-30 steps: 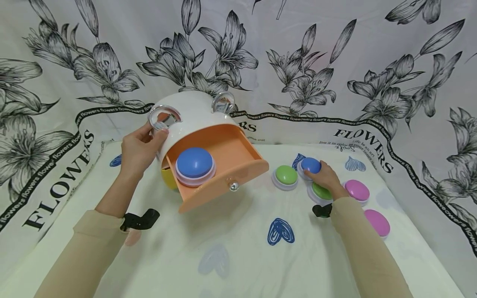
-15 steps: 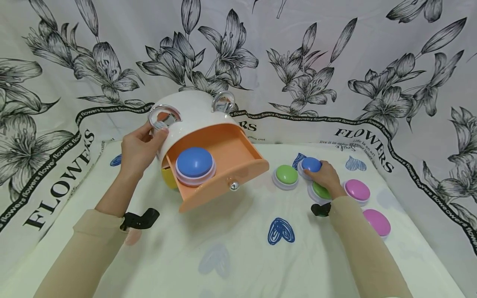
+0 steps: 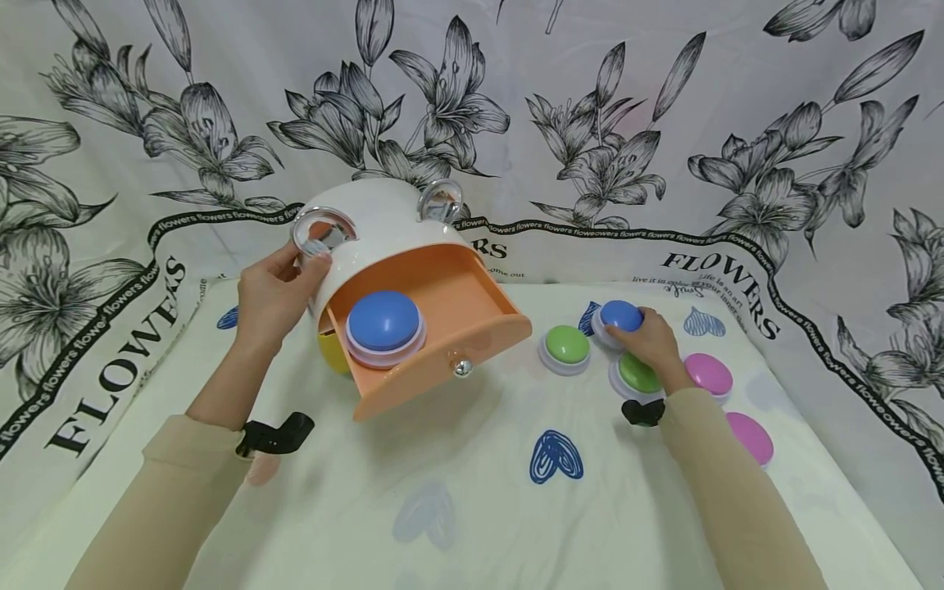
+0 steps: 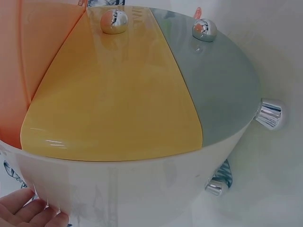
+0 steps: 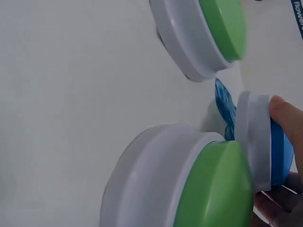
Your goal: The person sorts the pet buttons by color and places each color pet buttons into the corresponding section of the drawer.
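Head view: I record a white rounded case (image 3: pixel 387 205), tilted, over the cloth-covered bench (image 3: pixel 472 516); whether its underside bears on the cloth I cannot confirm from my station. Its orange drawer (image 3: pixel 450 287) is pulled out at the front, with a chrome knob (image 3: pixel 462 369) on the drawer's face. Inside, toward the left end, sits a large blue button (image 3: pixel 383 319), dome up on a pale base.

The left hand (image 3: pixel 276 299) is at the case's left side, fingers bent and thumb near a chrome ring (image 3: pixel 328 213); I log it as gripping the case. Left wrist view shows me fingertips at the white shell, plus a yellow panel (image 4: pixel 113 90) and a grey-green panel (image 4: pixel 215 90) on the case.

The right hand (image 3: pixel 652 344), well apart to the right of the case, has thumb and fingers closed around a second blue button (image 3: pixel 619 315); I cannot determine whether that touches the bench. Also right of the case, a green button (image 3: pixel 566 344) lies nearest it, another green button (image 3: pixel 638 373) lies farther out, close to the right hand, and two pink buttons (image 3: pixel 710 373) lie farthest. A floral curtain (image 3: pixel 516 164) hangs behind the case.
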Demonstrator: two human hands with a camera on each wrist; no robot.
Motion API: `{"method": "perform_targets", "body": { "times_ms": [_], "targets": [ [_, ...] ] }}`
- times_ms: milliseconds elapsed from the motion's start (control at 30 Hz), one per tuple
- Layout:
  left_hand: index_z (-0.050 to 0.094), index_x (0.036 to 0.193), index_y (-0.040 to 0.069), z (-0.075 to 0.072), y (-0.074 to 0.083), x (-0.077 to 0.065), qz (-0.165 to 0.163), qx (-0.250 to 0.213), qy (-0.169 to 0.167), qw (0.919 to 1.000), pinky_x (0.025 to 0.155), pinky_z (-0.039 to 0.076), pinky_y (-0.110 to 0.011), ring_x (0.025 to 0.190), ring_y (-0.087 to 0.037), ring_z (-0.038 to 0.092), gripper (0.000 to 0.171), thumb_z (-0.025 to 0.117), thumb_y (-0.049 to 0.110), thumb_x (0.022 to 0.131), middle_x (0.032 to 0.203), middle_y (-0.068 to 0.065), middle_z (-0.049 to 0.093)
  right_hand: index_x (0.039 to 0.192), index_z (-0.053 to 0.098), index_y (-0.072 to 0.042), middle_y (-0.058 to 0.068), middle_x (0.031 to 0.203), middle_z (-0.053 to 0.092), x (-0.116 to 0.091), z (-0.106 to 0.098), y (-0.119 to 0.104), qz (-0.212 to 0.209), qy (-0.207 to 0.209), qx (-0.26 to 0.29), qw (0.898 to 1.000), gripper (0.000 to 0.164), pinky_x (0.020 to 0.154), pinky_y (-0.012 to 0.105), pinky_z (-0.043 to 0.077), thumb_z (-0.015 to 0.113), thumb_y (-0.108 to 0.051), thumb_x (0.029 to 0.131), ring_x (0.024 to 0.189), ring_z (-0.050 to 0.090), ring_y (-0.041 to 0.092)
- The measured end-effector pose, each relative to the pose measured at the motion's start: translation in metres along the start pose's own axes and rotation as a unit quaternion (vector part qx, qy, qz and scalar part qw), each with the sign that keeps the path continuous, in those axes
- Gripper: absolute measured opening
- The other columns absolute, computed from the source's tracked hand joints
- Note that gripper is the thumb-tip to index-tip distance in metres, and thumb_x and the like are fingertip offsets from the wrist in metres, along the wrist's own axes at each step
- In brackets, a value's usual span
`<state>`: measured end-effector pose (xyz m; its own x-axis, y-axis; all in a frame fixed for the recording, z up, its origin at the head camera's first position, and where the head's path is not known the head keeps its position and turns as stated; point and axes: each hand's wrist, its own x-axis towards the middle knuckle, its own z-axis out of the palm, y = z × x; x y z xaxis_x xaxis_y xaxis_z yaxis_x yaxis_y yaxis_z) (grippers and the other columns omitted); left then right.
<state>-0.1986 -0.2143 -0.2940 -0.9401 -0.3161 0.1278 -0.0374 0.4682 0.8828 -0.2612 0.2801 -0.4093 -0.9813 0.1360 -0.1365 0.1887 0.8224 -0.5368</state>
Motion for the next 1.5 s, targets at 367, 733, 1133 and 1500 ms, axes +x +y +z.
{"method": "perform_targets", "body": {
  "times_ms": [367,733,1133,1500],
  "targets": [
    [0.038,0.141,0.022,-0.001,0.0,0.0,-0.004,-0.008,-0.005,0.9999,0.09,0.048,-0.034,0.117,-0.02,0.049,0.07,0.054,0.057,0.083,0.138,-0.003,0.047,0.14,0.024,0.009,0.033,0.137,0.034,-0.003,-0.016,-0.013,-0.061,0.042,-0.006,0.997,0.088,0.102,0.057,0.033,0.058,-0.049,0.085,0.123,0.037,0.047],
    [0.039,0.141,0.022,0.0,0.0,0.0,-0.007,-0.008,-0.005,0.9999,0.091,0.048,-0.035,0.118,-0.02,0.049,0.069,0.054,0.057,0.083,0.138,-0.003,0.047,0.142,0.025,0.006,0.03,0.138,0.035,-0.009,-0.027,-0.041,-0.109,0.055,0.013,0.992,0.087,0.102,0.056,0.035,0.062,-0.046,0.083,0.124,0.038,0.046],
    [0.039,0.141,0.021,0.0,0.0,0.0,-0.006,-0.006,-0.003,1.0,0.091,0.048,-0.036,0.117,-0.021,0.05,0.07,0.054,0.057,0.083,0.138,-0.004,0.048,0.142,0.028,0.002,0.027,0.139,0.036,-0.024,-0.035,-0.082,-0.144,0.041,0.017,0.989,0.087,0.099,0.056,0.038,0.067,-0.046,0.08,0.124,0.039,0.043],
    [0.039,0.141,0.021,0.0,0.001,0.0,-0.008,-0.006,-0.003,0.9999,0.091,0.048,-0.036,0.119,-0.022,0.049,0.07,0.054,0.057,0.083,0.138,-0.004,0.047,0.141,0.031,-0.001,0.021,0.139,0.038,-0.044,-0.042,-0.12,-0.201,0.032,0.019,0.979,0.084,0.095,0.053,0.043,0.071,-0.039,0.078,0.122,0.043,0.038]
  ]
}}
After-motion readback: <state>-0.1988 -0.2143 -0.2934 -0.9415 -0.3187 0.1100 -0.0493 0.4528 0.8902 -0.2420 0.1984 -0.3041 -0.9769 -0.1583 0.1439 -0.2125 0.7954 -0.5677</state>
